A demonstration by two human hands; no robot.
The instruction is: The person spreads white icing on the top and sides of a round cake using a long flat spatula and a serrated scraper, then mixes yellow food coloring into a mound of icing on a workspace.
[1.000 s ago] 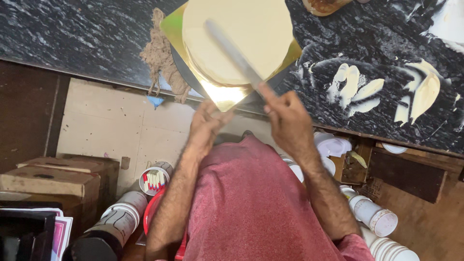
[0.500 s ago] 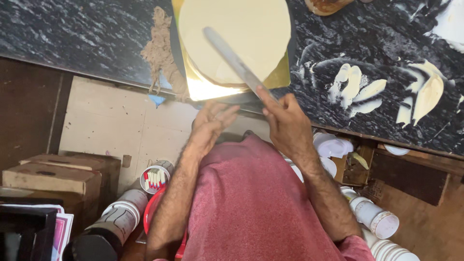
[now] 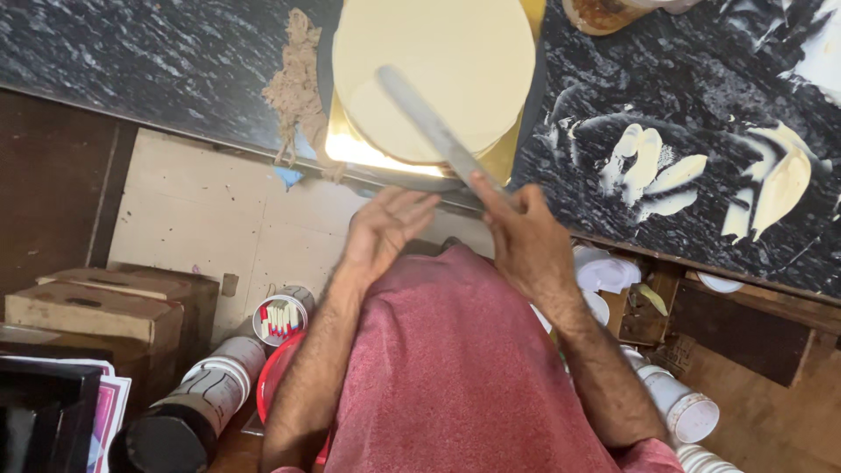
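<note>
- Risk 1: spatula (image 3: 434, 131) lying flat across top of cream-covered cake (image 3: 434, 74); tilted edge would likely gouge smooth coat. Cause: uneven wrist pressure, grip far back at handle end.
- Risk 2: cake near counter (image 3: 158, 61) edge, at 12 o'clock from body; gold board (image 3: 499, 162) and grey turntable rim (image 3: 412, 181) close to the lip. Hard push at 6 o'clock side could shift board off centre or toward edge.
- Risk 3: cream smears (image 3: 701, 175) on counter at 3 o'clock of cake; sleeve or forearm dragged through = mess carried back onto cake.
- Risk 4: frayed brown cloth (image 3: 298, 88) at 9 o'clock of cake, just beside it; fibres could catch in wet cream if touched.
- Risk 5: floor below crowded w/ tubs (image 3: 219, 377), lidded cups (image 3: 674, 403), cardboard boxes (image 3: 105, 307); dropped tool would land among them.
- Right hand (image 3: 526, 241): closed round spatula handle, index finger stretched along blade base, blade running up-left toward 11 o'clock over cake top. Firm grip, as far as visible.
- Left hand (image 3: 385, 228): open, fingers loosely spread, palm up-ish, holding nothing; fingertips near turntable rim at cake's 6 o'clock, contact w/ rim cannot be told.
- Location of cake: on gold board, on turntable, on dark marbled counter, top centre of view, straight ahead of both hands.
</note>
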